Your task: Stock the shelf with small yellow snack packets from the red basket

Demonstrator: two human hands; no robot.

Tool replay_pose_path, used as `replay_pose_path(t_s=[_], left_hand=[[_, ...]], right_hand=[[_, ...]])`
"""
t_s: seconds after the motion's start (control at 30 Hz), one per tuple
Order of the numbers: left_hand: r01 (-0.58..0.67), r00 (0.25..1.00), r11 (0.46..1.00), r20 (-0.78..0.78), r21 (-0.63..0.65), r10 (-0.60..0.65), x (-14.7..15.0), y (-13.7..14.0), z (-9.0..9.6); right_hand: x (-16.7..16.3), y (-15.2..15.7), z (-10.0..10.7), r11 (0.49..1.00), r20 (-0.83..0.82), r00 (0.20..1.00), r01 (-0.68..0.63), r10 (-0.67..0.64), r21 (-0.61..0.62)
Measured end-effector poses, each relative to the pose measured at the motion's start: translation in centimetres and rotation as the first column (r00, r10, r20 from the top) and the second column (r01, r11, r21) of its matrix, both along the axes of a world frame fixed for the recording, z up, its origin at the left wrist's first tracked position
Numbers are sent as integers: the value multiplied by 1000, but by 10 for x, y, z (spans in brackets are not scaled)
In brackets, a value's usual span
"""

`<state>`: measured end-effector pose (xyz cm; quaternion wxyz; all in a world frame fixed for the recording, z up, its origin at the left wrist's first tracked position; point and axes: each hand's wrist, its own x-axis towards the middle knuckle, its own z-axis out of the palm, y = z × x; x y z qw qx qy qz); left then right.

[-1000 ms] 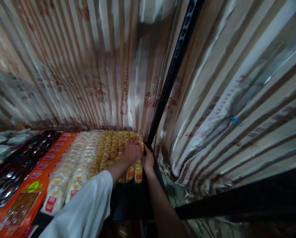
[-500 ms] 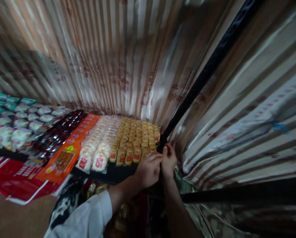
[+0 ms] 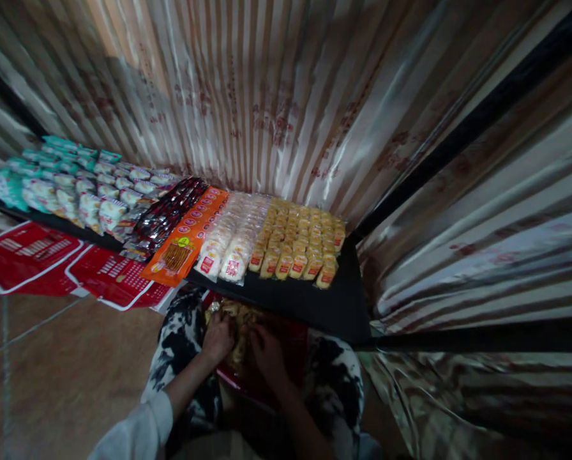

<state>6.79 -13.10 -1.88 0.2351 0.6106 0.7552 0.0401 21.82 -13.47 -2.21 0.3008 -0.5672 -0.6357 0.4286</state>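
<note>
A red basin (image 3: 286, 374) rests between my knees, with several small yellowish wrapped snack packets (image 3: 240, 354) inside it. My left hand (image 3: 218, 338) is down in its left part, touching the packets, its fingers bent and partly lost among them. My right hand (image 3: 268, 354) is on the other side of the pile, close to the packets; dim light and blur hide its fingertips. On the black shelf (image 3: 324, 313) just beyond the basin stand rows of yellow wrapped snacks (image 3: 295, 239). White round snacks in clear wrappers (image 3: 226, 236) lie left of these.
Farther left on the shelf lie an orange packet strip (image 3: 185, 239), dark shiny packets (image 3: 168, 217), white packets (image 3: 104, 198) and teal packets (image 3: 51, 160). Red printed bags (image 3: 32, 255) hang at the front edge. A striped curtain (image 3: 276, 96) and dark poles (image 3: 468, 121) enclose the shelf.
Both hands have left the right end of the yellow rows and come down into the basin. An additional yellow packet shows at the front right of the rows. The view has shifted, showing more of the shelf's left.
</note>
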Motion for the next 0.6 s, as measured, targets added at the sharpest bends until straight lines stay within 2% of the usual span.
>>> replay_pose_path(t_s=[0.13,0.3,0.6], left_hand=[[11,995,996,-102,-94,-21,-14,5,-12],[51,981,993,-179,-105,-69,-11,-7,-26],[47,983,996,-173,-69,-59,-9,-14,-20]], right_hand=[[-23,-11,-32,985,92,989,-100,114,-142],[-24,-24,-41,969,93,980,-152,173,-196],[-8,-35,-55,975,95,995,-16,38,-223]])
